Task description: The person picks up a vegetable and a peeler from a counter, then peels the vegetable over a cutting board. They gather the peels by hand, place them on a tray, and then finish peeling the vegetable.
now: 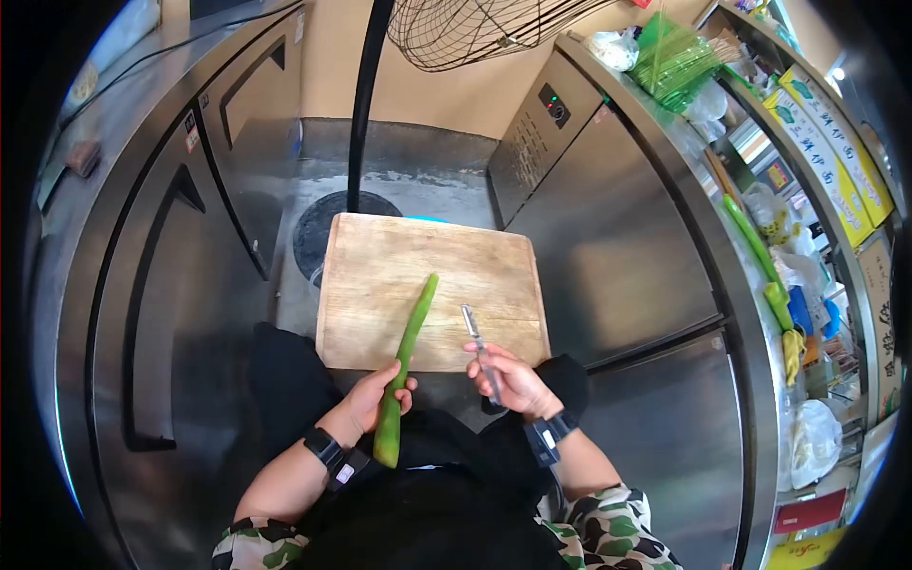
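My left hand (365,401) is closed around the lower part of a long green celtuce stalk (415,328). The thick end of the stalk points toward me, and its thin tip reaches over a wooden cutting board (494,261). In my right hand (519,382) is a peeler (473,328), gripped by its handle, with the metal head pointing up and away from me. The peeler is to the right of the stalk, apart from it. The board lies in front of my knees; what bears it underneath is hidden.
Steel cabinets stand on the left (157,285) and right (617,209). A wire basket (465,33) hangs above a dark pole (364,114). Behind the board is a round black cover (332,214) on the floor. The right counter holds bags, boxes and another green stalk (750,237).
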{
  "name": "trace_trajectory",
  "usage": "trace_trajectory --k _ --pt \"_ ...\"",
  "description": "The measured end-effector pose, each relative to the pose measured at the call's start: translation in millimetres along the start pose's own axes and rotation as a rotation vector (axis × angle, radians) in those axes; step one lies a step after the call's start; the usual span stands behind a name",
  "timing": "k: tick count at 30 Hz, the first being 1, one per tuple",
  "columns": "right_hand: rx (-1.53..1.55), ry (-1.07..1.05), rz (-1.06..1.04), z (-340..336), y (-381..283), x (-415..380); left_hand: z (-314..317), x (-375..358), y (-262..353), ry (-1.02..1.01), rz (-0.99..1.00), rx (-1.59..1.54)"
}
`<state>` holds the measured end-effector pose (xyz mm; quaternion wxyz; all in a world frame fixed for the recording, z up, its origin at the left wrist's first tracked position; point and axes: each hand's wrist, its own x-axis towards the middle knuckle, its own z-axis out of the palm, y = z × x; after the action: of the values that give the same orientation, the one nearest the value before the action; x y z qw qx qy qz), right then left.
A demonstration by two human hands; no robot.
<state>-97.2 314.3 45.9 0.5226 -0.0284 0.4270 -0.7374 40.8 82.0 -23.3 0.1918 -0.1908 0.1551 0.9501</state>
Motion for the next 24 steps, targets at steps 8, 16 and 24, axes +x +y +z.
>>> trace_trajectory --k 8,16,24 --pt "-0.076 0.06 -0.039 -23.3 9.7 54.2 22.2 -22.9 3.9 -0.042 -0.06 -0.097" --pt "-0.366 0.197 -0.137 -29.6 7.2 59.9 46.9 -7.8 13.9 0.157 -0.08 0.194" --pt "-1.566 0.215 -0.538 2.9 18.6 45.0 52.5 -7.9 13.8 0.22 -0.143 0.377"
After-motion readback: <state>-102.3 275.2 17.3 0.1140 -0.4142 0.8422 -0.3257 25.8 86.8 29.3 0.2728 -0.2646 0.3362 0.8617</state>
